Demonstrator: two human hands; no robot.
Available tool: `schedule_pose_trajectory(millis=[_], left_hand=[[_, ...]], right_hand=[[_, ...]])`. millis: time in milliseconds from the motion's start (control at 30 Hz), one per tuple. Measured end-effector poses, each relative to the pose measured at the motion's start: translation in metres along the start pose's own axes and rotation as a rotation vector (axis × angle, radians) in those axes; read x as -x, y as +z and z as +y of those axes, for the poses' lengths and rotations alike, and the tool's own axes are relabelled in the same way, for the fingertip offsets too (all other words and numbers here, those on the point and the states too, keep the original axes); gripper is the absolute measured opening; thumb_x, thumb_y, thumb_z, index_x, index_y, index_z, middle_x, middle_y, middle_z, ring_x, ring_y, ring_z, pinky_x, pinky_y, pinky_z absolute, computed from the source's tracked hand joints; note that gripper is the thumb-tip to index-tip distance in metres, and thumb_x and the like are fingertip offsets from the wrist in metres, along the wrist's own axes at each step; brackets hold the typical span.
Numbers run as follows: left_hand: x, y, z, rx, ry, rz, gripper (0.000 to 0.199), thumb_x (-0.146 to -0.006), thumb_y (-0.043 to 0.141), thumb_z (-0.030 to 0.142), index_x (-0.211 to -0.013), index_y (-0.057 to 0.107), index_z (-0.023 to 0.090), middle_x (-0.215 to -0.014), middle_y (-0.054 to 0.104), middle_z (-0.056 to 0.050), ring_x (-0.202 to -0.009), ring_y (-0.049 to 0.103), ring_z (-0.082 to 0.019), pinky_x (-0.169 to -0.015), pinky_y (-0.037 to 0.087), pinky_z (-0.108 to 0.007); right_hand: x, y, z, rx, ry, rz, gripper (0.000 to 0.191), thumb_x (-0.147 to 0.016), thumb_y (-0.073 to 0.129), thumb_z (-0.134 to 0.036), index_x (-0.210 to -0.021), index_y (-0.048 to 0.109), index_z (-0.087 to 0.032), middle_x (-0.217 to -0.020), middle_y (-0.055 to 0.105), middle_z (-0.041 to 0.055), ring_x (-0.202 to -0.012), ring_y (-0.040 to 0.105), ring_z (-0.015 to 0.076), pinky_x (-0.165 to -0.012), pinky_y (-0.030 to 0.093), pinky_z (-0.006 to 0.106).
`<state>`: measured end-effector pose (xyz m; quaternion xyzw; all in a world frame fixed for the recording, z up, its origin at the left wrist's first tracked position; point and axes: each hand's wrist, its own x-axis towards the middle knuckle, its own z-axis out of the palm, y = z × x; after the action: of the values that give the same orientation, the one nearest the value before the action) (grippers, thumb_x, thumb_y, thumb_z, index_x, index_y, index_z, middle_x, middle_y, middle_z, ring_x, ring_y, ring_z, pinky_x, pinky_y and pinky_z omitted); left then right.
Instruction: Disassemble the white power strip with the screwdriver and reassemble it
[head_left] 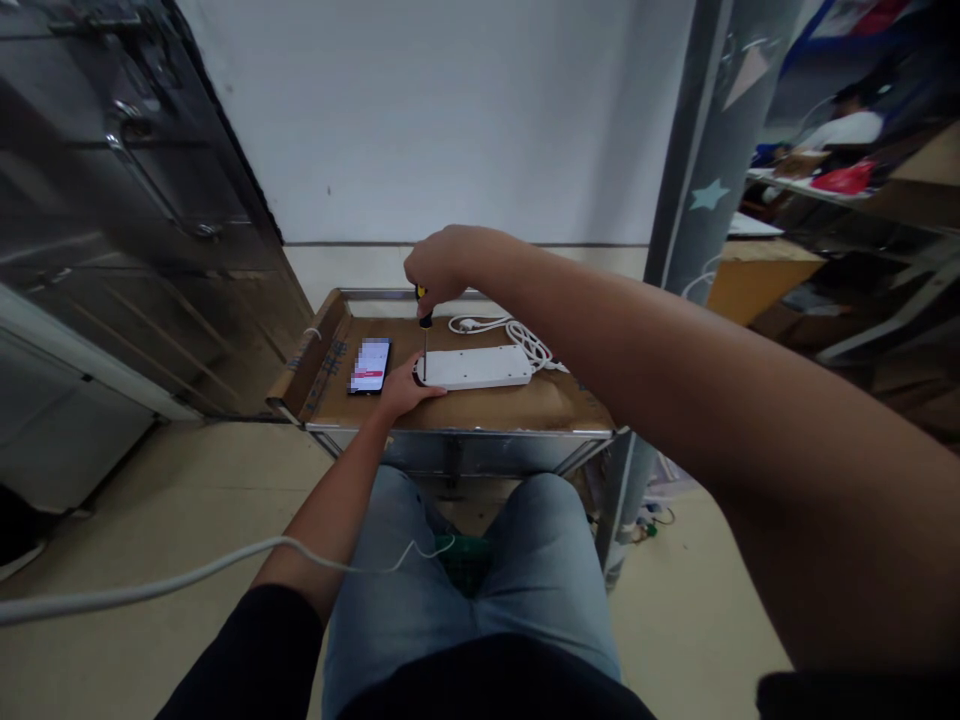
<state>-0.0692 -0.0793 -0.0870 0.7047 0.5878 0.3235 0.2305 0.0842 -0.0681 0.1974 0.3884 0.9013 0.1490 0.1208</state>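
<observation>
My right hand (pixel 442 268) grips a screwdriver (pixel 424 325) with a yellow and black handle, its thin shaft pointing straight down. The tip meets the left end of a white power strip (pixel 474 368), which lies flat on a cardboard-covered tabletop (pixel 555 405). My left hand (pixel 405 390) rests on that end of the strip, its fingers holding it beside the shaft. A coiled white cable (pixel 521 338) with a plug lies behind the strip. To the left, a smartphone (pixel 370 365) lies with its screen lit.
A white cable (pixel 225 570) runs across my lap. A dark metal cabinet (pixel 127 200) stands to the left, and a grey pillar (pixel 709 195) with a star stands to the right. Beyond it are shelves, with a person (pixel 844 130) at the upper right.
</observation>
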Motion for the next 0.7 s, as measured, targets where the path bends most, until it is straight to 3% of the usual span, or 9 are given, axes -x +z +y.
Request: schedule_pose_trajectory(millis=[333,433,600,700], left_hand=[[0.002,-0.001,0.003,0.029,0.005,0.005,0.1,-0.065,0.096,0.048,-0.152,0.056,0.023,-0.145,0.068,-0.01,-0.133,0.065,-0.033,-0.117,0.05,-0.043],[0.002,-0.001,0.003,0.029,-0.004,0.012,0.101,-0.065,0.097,0.048,-0.153,0.055,0.021,-0.144,0.069,-0.012,-0.132,0.066,-0.034,-0.116,0.05,-0.044],[0.002,-0.002,0.003,0.027,0.001,0.016,0.1,-0.065,0.096,0.048,-0.152,0.056,0.021,-0.145,0.069,-0.012,-0.133,0.065,-0.035,-0.115,0.05,-0.045],[0.003,-0.002,0.003,0.025,-0.004,0.013,0.101,-0.065,0.096,0.048,-0.153,0.055,0.02,-0.144,0.069,-0.012,-0.132,0.065,-0.036,-0.114,0.051,-0.046]], right_hand=[[-0.002,-0.016,-0.014,-0.033,0.025,-0.089,0.053,-0.081,0.082,-0.052,-0.116,0.079,-0.012,-0.104,0.075,0.0102,-0.105,0.071,0.033,-0.092,0.057,0.052],[-0.003,-0.018,-0.015,-0.078,0.054,-0.073,0.048,-0.076,0.088,-0.047,-0.108,0.08,-0.012,-0.102,0.075,0.0109,-0.108,0.07,0.0346,-0.095,0.057,0.053],[-0.012,0.006,-0.004,-0.061,-0.001,0.004,0.033,-0.084,0.081,-0.047,-0.087,0.078,-0.014,-0.09,0.073,0.008,-0.105,0.071,0.0302,-0.097,0.056,0.053],[-0.017,0.031,0.003,-0.004,-0.143,0.212,0.022,-0.092,0.072,-0.032,-0.079,0.073,-0.015,-0.089,0.072,0.007,-0.102,0.072,0.0259,-0.097,0.055,0.05]])
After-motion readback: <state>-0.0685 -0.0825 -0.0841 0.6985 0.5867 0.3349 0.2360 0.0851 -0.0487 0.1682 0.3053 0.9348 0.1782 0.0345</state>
